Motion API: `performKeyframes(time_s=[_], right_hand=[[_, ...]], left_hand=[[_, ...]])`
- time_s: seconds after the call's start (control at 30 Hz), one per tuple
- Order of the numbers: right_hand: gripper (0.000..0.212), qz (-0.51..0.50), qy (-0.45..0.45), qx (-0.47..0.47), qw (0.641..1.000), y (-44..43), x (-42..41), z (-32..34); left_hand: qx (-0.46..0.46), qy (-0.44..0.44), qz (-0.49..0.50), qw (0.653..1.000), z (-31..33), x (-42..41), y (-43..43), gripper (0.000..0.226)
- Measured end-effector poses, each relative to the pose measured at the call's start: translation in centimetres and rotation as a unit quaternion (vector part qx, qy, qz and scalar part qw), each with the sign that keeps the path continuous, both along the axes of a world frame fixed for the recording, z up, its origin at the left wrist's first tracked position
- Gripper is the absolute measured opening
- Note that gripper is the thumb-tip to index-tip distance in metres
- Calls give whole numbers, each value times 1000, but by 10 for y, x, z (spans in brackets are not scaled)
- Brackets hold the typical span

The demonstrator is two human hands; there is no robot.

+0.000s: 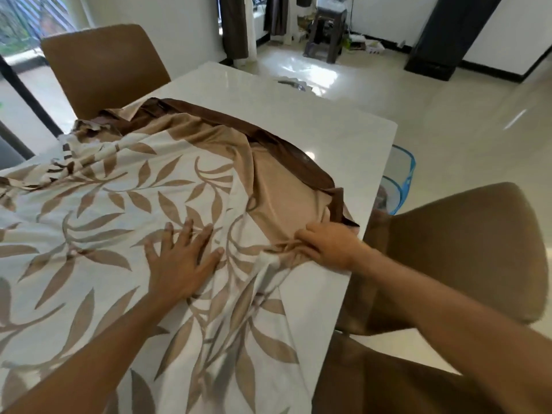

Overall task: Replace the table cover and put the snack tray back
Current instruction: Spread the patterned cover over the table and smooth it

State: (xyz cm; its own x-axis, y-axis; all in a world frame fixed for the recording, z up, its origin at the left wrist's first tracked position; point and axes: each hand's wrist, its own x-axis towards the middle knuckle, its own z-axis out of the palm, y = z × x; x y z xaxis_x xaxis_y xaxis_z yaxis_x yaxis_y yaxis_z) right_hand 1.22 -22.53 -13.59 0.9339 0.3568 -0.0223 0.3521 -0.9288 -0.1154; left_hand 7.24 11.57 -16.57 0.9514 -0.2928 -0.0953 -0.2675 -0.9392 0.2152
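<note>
A white table cover with a tan leaf print and a brown border lies rumpled over the near and left part of the white table. My left hand rests flat on the cloth with fingers spread. My right hand is closed on a bunched fold of the cover near the table's right edge, beside the folded-over brown corner. No snack tray shows.
A brown chair stands at the far left side of the table and another brown chair at the right. A blue mesh basket sits on the floor by the table's right edge. A dark stool stands far back.
</note>
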Motion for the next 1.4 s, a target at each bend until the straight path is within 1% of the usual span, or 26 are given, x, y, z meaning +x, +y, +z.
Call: performKeyframes(time_s=[0.03,0.07,0.1,0.13,0.2,0.23,0.27,0.33,0.4,0.43,0.47,0.53,0.57,0.67,0.77,0.83,0.9,1.0,1.1,1.17,1.23,1.3,1.4], right_hand=[[35,4,2,-29,1000,-16,5,1],[27,-15,-14,-52,998,-36,9,3],[20,-64,-36,-72,995,-55,13,9],[18,-141,-54,-88,985,-74,18,16],[23,-300,-56,-151,940,-100,24,30],[23,-351,-55,-152,922,-101,23,39],[23,-378,-55,-125,916,-96,26,43],[25,-360,-81,-2,929,-60,26,52],[35,-309,-121,122,935,-16,19,48],[36,-294,-105,151,938,7,11,43],[39,-281,-58,157,945,30,-2,29],[59,-268,47,133,953,64,-23,2],[67,-264,64,121,955,75,-33,-5],[80,-261,47,89,960,75,-36,-24],[86,-264,80,87,957,70,-23,-21],[89,-265,88,76,957,71,-17,-18],[91,-292,95,85,948,77,-18,-13],[88,-334,85,129,930,140,-24,-6],[86,-318,84,159,931,218,-20,-11],[90,-315,101,131,935,254,-9,-18],[94,-330,117,92,932,266,2,-21],[97,-318,118,66,938,290,26,-26],[99,-293,120,41,948,304,53,-21]], left_hand=[[-1,3,6,1000,0,2,0,80],[2,13,12,1000,0,3,-1,79],[6,26,19,999,1,5,-2,77],[6,38,25,999,1,6,-3,75],[9,68,28,997,2,10,-5,75],[13,84,28,996,4,11,-6,78],[17,97,25,995,7,14,-5,81],[15,111,12,994,11,17,-2,88],[-2,90,-9,996,13,10,2,93],[-15,71,-17,997,14,6,4,94],[-21,57,-19,998,15,-3,9,93],[-28,26,-20,999,13,-16,21,90],[-22,16,-13,1000,13,-22,28,90],[6,1,8,1000,10,-41,65,89],[8,9,26,1000,13,-64,114,88],[13,12,44,999,17,-77,152,88],[12,20,66,998,18,-86,185,89],[5,31,93,995,20,-104,240,90],[28,13,118,993,22,-113,274,88],[25,10,121,992,24,-112,292,80],[17,24,112,993,22,-108,302,75],[14,31,137,990,18,-105,329,73],[16,31,153,988,14,-96,337,74]])
